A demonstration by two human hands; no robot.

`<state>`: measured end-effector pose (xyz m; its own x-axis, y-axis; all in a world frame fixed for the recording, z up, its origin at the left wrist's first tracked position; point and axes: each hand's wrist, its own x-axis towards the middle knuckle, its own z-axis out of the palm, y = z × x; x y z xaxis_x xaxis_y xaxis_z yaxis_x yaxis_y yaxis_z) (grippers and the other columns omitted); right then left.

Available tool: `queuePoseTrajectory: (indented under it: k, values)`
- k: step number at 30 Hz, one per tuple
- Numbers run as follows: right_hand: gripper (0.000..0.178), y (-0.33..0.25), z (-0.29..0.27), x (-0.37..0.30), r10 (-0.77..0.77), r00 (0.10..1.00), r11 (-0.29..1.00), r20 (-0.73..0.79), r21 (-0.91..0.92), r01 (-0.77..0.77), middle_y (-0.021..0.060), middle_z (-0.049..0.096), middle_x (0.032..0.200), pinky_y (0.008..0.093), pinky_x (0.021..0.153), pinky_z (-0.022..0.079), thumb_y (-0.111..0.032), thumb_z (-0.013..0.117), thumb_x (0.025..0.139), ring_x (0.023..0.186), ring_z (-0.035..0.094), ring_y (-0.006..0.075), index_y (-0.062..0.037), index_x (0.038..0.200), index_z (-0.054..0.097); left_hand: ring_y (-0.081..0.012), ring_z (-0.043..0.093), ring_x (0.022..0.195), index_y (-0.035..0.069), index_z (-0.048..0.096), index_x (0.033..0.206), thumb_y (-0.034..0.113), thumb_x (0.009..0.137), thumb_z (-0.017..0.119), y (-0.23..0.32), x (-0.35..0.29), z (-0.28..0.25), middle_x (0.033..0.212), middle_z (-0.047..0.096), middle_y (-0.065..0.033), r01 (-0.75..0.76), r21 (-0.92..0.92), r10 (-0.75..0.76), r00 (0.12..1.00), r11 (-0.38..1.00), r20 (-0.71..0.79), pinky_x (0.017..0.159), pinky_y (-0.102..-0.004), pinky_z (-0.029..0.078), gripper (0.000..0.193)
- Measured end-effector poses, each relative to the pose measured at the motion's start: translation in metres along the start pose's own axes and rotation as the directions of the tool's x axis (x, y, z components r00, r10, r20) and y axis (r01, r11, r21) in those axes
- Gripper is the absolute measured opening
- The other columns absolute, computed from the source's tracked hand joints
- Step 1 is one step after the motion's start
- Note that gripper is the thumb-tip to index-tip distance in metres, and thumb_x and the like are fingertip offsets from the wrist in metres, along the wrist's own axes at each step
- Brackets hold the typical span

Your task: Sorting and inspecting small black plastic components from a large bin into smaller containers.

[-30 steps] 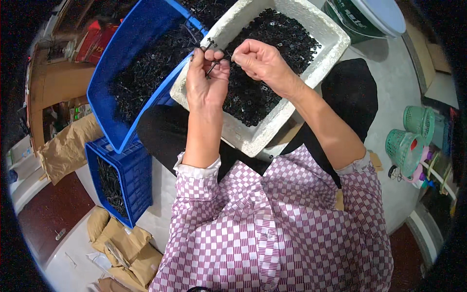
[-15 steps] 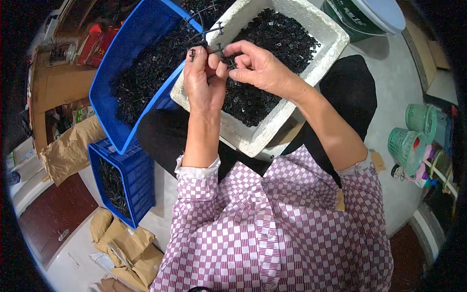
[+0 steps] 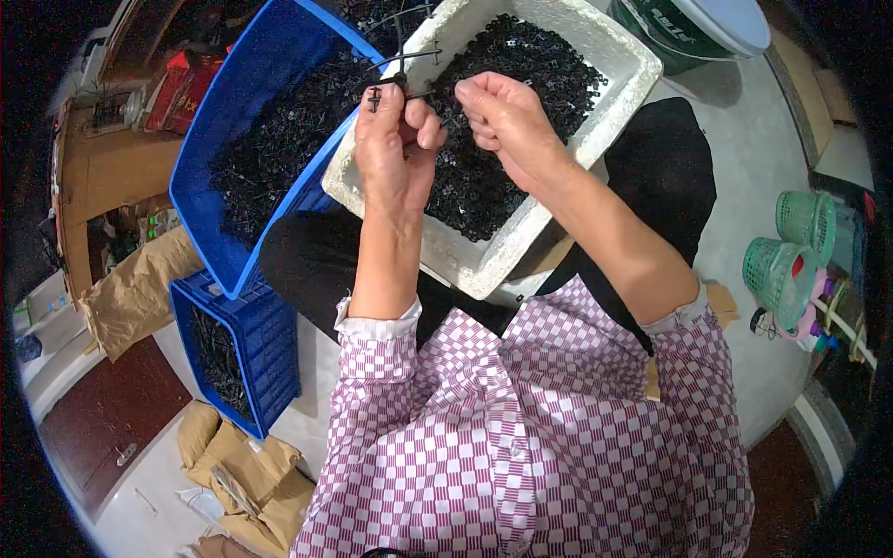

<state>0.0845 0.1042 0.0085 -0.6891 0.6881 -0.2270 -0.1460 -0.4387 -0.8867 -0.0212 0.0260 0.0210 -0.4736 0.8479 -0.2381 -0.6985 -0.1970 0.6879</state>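
While left hand (image 3: 395,153) pinches it | black plastic sprue (image 3: 402,67): thin, cross-branched | right hand (image 3: 502,116) closed on part

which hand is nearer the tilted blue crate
Left. The left hand is beside the tilted blue crate, near its rim; the right hand is farther off, over the white foam box.

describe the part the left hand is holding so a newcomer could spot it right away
Find the white foam box full of small black pieces, at top centre. Above its near-left rim the left hand pinches a thin black part with little cross-arms. Unlike the loose heap, it stands upright, lifted clear of the box.
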Motion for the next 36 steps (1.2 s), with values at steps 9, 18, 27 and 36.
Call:
queuePoseTrajectory:
  k: [9,18,27,36]
  values:
    - [0.012,-0.014,-0.03,0.023,-0.016,0.994,0.874,-0.11,0.482,0.067,-0.0009,0.047,0.067,0.0209,0.048,0.034,-0.015,0.048,0.088,0.052,0.041,0.0078,-0.0059,0.081,0.049,-0.0104,0.031,0.05,0.009,0.048,0.086,0.021,0.09,0.048,0.001,0.001,-0.007,0.061,0.038,0.0026,0.207,-0.404,-0.162,0.976,0.891,0.143,0.05,-0.0267,0.032,0.012]
    - [0.01,-0.007,-0.006,-0.011,0.17,0.94,0.949,0.297,0.208,-0.238,-0.0019,0.049,0.069,0.0183,0.05,0.036,-0.015,0.054,0.087,0.058,0.045,0.0053,-0.0051,0.088,0.05,-0.0111,0.034,0.054,0.006,0.051,0.087,0.018,0.087,0.054,0.007,0.004,-0.007,0.064,0.042,0.0002,-0.095,-0.328,0.063,0.992,0.94,-0.106,0.051,-0.0229,0.03,0.013]
    - [0.012,0.001,0.002,-0.009,0.169,0.936,0.956,0.309,0.182,-0.232,-0.0052,0.047,0.069,0.0149,0.046,0.031,-0.016,0.057,0.085,0.056,0.042,0.0009,-0.0065,0.088,0.05,-0.0122,0.038,0.056,0.006,0.052,0.088,0.02,0.087,0.054,0.004,0.006,-0.007,0.063,0.043,-0.0005,-0.138,-0.215,0.127,0.99,0.967,-0.061,0.052,-0.0233,0.034,0.014]
    - [0.006,0.013,0.003,0.004,-0.042,0.981,0.953,0.188,-0.286,0.096,-0.0006,0.05,0.065,0.0212,0.047,0.036,-0.009,0.054,0.081,0.055,0.046,0.0075,-0.0039,0.083,0.051,-0.0123,0.038,0.053,0.006,0.047,0.091,0.015,0.088,0.051,0.004,0.004,-0.006,0.063,0.042,-0.0017,-0.021,-0.245,0.039,0.997,0.969,0.068,0.05,-0.0256,0.036,0.01]
